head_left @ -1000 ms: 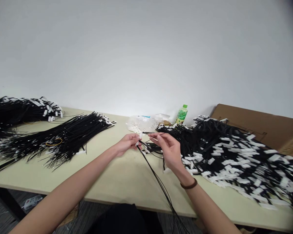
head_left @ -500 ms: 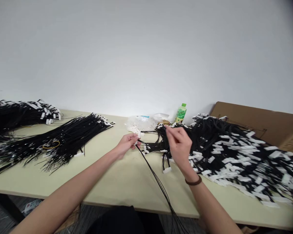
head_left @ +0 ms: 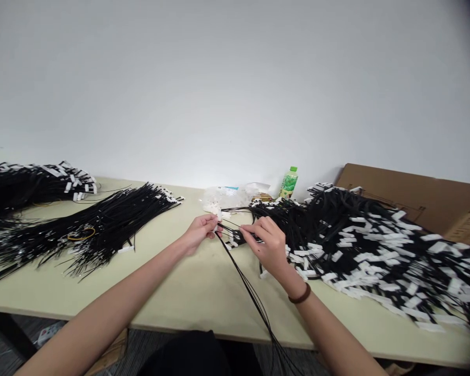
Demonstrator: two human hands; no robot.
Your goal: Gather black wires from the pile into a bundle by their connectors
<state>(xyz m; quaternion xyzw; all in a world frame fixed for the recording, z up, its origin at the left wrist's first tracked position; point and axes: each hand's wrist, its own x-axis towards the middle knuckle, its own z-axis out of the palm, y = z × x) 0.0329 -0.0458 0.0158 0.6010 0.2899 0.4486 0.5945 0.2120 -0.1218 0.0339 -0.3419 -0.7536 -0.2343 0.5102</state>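
Note:
My left hand [head_left: 202,232] pinches a small white connector from which thin black cables [head_left: 250,284] run down over the table's front edge. To its right, my right hand [head_left: 268,244] has thumb and forefinger closed on one thin black cable that leads toward the left hand. Behind my left hand lies a clear plastic bag [head_left: 223,197] of small white pieces. A large pile of black cables with white tags [head_left: 372,250] spreads to the right of my right hand.
On the pale table [head_left: 196,303], black cable bundles [head_left: 129,219] lie at the left, one beside a yellow band [head_left: 82,234]. A green bottle [head_left: 289,184] stands near the wall. At the back right is a cardboard box [head_left: 411,198].
My right hand has moved left and down, closer to my left hand, and its fingertips are now on a thin cable. My left hand has hardly moved.

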